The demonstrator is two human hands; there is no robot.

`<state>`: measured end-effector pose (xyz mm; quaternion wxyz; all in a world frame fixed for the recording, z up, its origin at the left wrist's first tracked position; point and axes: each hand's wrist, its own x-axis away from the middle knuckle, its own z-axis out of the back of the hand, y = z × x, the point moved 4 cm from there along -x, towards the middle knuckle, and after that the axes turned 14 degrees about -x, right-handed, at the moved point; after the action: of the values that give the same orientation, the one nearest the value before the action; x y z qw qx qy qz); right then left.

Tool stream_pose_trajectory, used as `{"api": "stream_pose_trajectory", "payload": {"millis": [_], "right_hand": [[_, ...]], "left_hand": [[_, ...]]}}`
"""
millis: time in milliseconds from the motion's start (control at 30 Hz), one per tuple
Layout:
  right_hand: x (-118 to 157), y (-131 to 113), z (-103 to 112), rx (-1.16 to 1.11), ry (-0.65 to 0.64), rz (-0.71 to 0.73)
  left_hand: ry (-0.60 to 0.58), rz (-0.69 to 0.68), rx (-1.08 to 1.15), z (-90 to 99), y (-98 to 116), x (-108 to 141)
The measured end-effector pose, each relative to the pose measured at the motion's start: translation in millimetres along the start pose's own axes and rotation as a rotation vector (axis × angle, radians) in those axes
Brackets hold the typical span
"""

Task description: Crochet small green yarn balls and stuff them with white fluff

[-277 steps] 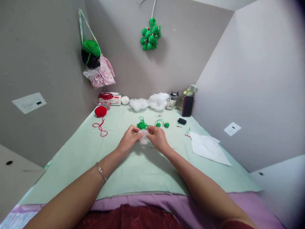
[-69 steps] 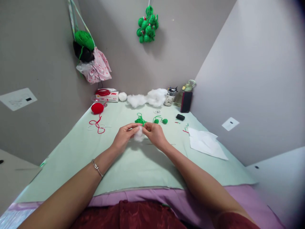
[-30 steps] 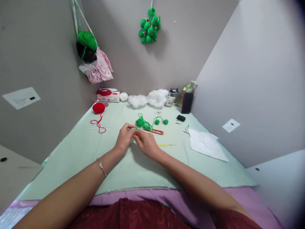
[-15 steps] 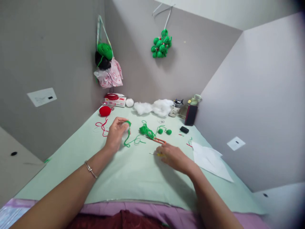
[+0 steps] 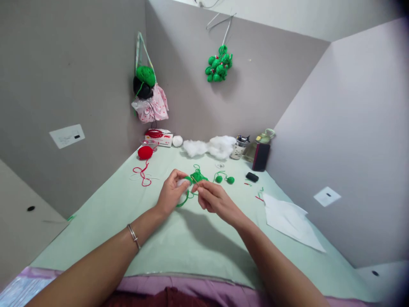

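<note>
My left hand [image 5: 171,192] pinches a green crocheted piece [image 5: 188,179] with white stuffing [image 5: 181,184] showing against the fingers. A strand of green yarn [image 5: 183,204] hangs in a loop below it. Close on the right, my right hand [image 5: 211,195] is closed round a thin crochet hook [image 5: 194,181], whose tip points up and left at the green piece. Just behind the hands lies a tangle of green yarn [image 5: 198,175], partly hidden by them. Two small green balls [image 5: 219,179] rest to its right.
A red yarn ball [image 5: 145,153] with a loose tail sits at the back left. White stuffing [image 5: 220,147], a pen cup [image 5: 237,150] and a phone [image 5: 261,157] stand along the back. White sheets [image 5: 289,219] lie on the right. Green crocheted pieces [image 5: 219,66] hang on the wall.
My right hand has lifted off the table with the hook and come left to the green piece. My left hand has moved right with the piece. The view has shifted slightly.
</note>
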<state>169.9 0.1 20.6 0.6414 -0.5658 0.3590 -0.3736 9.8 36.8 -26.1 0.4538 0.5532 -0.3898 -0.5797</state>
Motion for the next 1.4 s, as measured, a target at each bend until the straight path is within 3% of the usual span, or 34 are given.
{"api": "stream_pose_trajectory", "payload": {"millis": [133, 300, 467, 767, 967, 1133, 1400], "right_hand": [[-8.3, 17.1, -3.9, -0.2, 0.099, 0.044], [-3.5, 23.6, 8.5, -0.244, 0.207, 0.068], [-5.4, 29.8, 7.2, -0.275, 0.203, -0.026], [-5.3, 35.5, 2.6, -0.29, 0.162, -0.048], [-13.5, 40.7, 7.6, -0.095, 0.338, 0.098], [-18.0, 46.1, 4.3, -0.095, 0.323, 0.144], [-18.4, 49.5, 10.0, 0.012, 0.409, 0.143]], "left_hand": [[-0.012, 0.016, -0.06, -0.7, -3.3, 1.0], [-0.074, 0.037, -0.091, -5.1, -6.5, 3.2], [-0.097, 0.029, -0.047, -6.8, -10.5, 2.6], [-0.128, 0.009, 0.02, -10.0, -10.2, 2.6], [-0.161, 0.059, 0.072, -18.5, -12.1, 5.8], [-0.181, 0.085, 0.102, -22.9, -16.1, 6.3], [-0.212, 0.129, 0.097, -22.7, -17.3, 6.9]]}}
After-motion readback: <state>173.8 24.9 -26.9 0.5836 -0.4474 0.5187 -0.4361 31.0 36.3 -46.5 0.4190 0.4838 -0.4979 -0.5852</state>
